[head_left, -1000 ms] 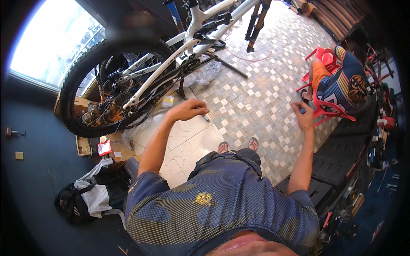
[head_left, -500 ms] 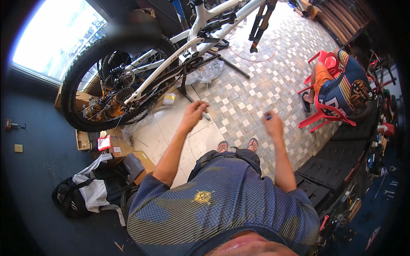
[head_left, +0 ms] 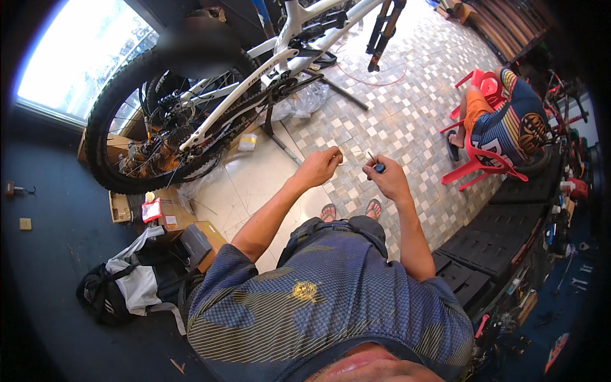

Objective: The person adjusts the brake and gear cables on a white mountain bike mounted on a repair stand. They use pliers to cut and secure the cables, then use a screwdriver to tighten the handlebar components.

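Observation:
My left hand (head_left: 320,168) is closed in a pinch in front of my body. A thin pale strand (head_left: 351,166), like a fine wire, runs from its fingertips across to my right hand (head_left: 391,181). That right hand is closed around a small blue-handled tool (head_left: 380,168), whose thin dark shaft points up and left; it looks like a small screwdriver. The white mountain bike (head_left: 245,95) stands ahead to the left, apart from both hands. Its chain side faces me, and no front wheel shows at its fork (head_left: 384,37).
At left, cardboard boxes (head_left: 207,245) and a black-and-grey bag (head_left: 130,290) lie by the blue wall. A person (head_left: 506,127) sits on a red plastic chair (head_left: 478,167) at right. Black cases (head_left: 503,232) line the right side near tools. A stand leg (head_left: 283,148) reaches across the floor.
Both hands have come closer together, and my left hand has moved right. The thin strand now shows stretched between them. The tool's shaft has come into view in my right hand.

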The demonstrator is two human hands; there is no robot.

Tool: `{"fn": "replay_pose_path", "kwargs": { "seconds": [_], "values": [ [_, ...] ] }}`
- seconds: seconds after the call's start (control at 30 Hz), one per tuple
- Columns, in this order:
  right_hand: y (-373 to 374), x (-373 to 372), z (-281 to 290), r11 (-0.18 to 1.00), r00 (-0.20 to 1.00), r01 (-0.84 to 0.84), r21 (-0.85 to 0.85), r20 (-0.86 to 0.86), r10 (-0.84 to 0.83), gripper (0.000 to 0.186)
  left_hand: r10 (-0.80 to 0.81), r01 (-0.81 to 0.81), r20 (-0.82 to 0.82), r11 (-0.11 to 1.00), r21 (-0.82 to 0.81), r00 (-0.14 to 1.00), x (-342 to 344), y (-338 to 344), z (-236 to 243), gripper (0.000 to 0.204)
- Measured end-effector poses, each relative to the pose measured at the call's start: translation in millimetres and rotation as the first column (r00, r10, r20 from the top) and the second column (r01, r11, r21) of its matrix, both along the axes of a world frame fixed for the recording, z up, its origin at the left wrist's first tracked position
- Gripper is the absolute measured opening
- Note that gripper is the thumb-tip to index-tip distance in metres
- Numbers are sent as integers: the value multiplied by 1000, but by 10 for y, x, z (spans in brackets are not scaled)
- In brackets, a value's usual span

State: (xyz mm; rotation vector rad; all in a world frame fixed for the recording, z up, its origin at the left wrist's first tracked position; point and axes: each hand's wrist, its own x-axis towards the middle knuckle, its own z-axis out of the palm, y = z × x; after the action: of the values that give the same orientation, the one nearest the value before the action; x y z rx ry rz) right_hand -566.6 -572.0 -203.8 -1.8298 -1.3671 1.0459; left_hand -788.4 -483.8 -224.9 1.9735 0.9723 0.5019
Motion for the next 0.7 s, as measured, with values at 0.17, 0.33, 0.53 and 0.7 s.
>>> {"fn": "replay_pose_path", "kwargs": {
  "seconds": [0.17, 0.33, 0.53, 0.7],
  "values": [
    [-71, 135, -123, 999, 908, 48, -7, -416, -47, 12, -15, -11, 101, 967, 254, 995, -40, 16, -159, 19],
    [-99, 22, -41, 974, 527, 177, -141, -822, -214, 17, 75, -118, 192, 968, 223, 978, 41, -19, -180, 15],
    [-160, -101, 129, 988, 440, 135, -77, -888, -130, 20, 199, -186, 252, 980, -77, 947, 124, 46, -239, 15],
    [-141, -35, 151, 982, 828, 118, 149, -561, -15, 16, -17, 26, 55, 985, -168, 998, 115, 55, -150, 19]
  ]
}}
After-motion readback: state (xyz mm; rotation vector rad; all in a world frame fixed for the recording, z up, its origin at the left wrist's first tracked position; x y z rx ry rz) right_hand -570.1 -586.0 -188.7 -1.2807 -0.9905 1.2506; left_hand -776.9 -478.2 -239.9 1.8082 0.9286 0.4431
